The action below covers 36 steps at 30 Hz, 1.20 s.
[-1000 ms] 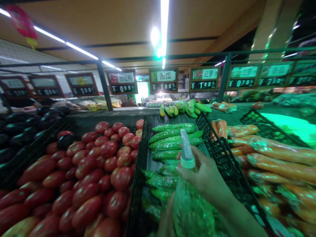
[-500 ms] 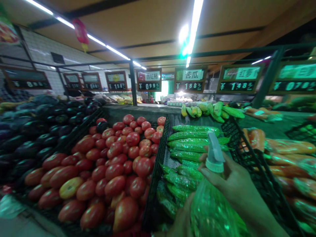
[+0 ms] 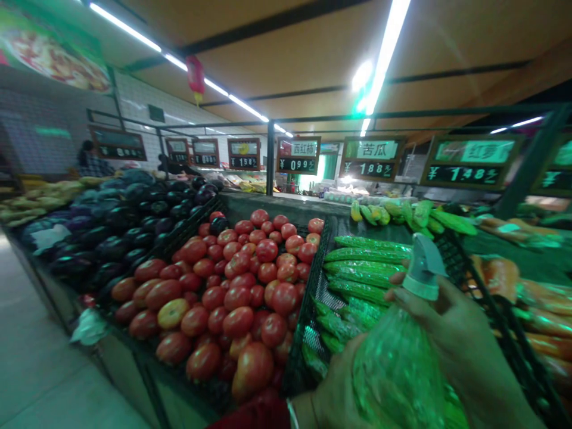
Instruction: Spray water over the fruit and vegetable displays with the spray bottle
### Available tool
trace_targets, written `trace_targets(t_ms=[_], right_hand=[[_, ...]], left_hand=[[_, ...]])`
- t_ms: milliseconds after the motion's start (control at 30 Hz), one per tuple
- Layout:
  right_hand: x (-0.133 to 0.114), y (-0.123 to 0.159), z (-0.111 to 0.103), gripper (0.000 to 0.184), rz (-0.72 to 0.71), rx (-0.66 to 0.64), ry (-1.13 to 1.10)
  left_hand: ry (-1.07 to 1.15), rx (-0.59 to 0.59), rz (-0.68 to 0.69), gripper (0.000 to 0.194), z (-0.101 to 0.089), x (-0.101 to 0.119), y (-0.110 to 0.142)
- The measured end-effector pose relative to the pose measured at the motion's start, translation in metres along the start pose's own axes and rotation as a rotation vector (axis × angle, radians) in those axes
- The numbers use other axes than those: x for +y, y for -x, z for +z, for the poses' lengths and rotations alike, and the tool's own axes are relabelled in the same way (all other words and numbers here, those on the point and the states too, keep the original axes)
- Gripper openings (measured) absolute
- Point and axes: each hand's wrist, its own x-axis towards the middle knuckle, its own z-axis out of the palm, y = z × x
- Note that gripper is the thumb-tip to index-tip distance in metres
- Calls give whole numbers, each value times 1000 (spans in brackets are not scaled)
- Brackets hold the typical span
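Observation:
A clear spray bottle point(image 3: 397, 363) with a pale, ribbed-collar spray head point(image 3: 422, 268) is held upright, slightly tilted, at the lower right. My left hand point(image 3: 333, 387) is closed around the lower body of the bottle; a red sleeve and a pale band show at its wrist. Up at the neck, my right hand point(image 3: 465, 339) is closed just below the head, thumb and fingers around the collar. Behind the bottle, green bitter gourds point(image 3: 366, 271), some glossy in film, lie in a black crate. Part of the bottle's base is cut off by the frame.
Tomatoes point(image 3: 241, 292) fill the crate to the left, with dark eggplants point(image 3: 129, 232) beyond. Wrapped carrots point(image 3: 545, 316) lie at right. Yellow-green gourds point(image 3: 384, 211) sit on the back ledge beneath price signs point(image 3: 373, 158). A floor aisle point(image 3: 40, 333) runs at far left.
The view has swung left, so the crates and signs sit farther right and more aisle shows. Both hands keep hold of the spray bottle, which appears farther right, its head turned slightly.

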Motion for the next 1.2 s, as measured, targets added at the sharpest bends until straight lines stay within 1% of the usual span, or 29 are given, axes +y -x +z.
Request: trace_targets(t_ms=[33,67,100,133,200,233,267,300,333,367,400,467,500,567,633,733,800,833,900,933,967,1033,1100,1200], right_hand=[[-6,1,2,42,27,-18,-14],[-11,3,4,44,56,-47,-29],[-16,5,7,46,75,-75,-50],[-21,7,11,48,74,-88,-81],[-28,14,22,50,65,-100,-152],[-30,18,28,50,65,-109,-189],[-32,22,35,47,69,-132,-221],[-34,26,42,44,72,-163,-247],[-35,30,49,41,77,-198,-278],[-37,34,56,39,82,-227,-315],[-39,38,63,38,87,-258,-354],[-43,46,76,39,103,-327,-440],[-46,50,82,41,116,-356,-479],[-50,57,93,45,145,-385,-537],[-52,63,101,44,173,-392,-570],[-53,71,110,40,189,-396,-593],[-53,75,113,37,184,-410,-588],[-53,76,113,36,179,-417,-581],[-54,78,115,34,171,-428,-572],[-55,78,115,34,171,-428,-572],[-56,78,116,34,168,-427,-576],[-58,77,119,35,152,-432,-593],[-61,75,124,37,141,-439,-610],[-66,72,130,43,143,-465,-616]], left_hand=[[14,-78,-14,104,0,7,2],[3,-40,1,104,0,11,7],[-97,44,47,103,-2,12,15],[-160,130,38,105,-5,9,26],[-226,191,7,109,-16,-5,51],[-280,265,-17,106,-23,-16,63],[-266,394,-59,103,-31,-28,74],[-205,397,-187,101,-39,-40,82],[-123,459,-278,91,-48,-52,88],[-99,468,-324,75,-56,-63,92],[-87,473,-346,61,-63,-71,94],[-81,513,-362,57,-77,-80,97],[-73,531,-365,56,-82,-79,100],[-35,556,-368,56,-89,-67,111],[7,568,-350,55,-90,-46,126],[4,581,-279,71,-80,-9,146],[22,566,-237,74,-69,12,151],[38,542,-198,78,-63,20,152],[13,467,-14,96,-56,32,154],[-40,462,46,99,-54,37,155],[-121,471,45,93,-54,41,157],[-235,526,-1,90,-55,49,163],[-197,518,-31,97,-58,56,166],[-44,426,-25,108,-58,67,162]])
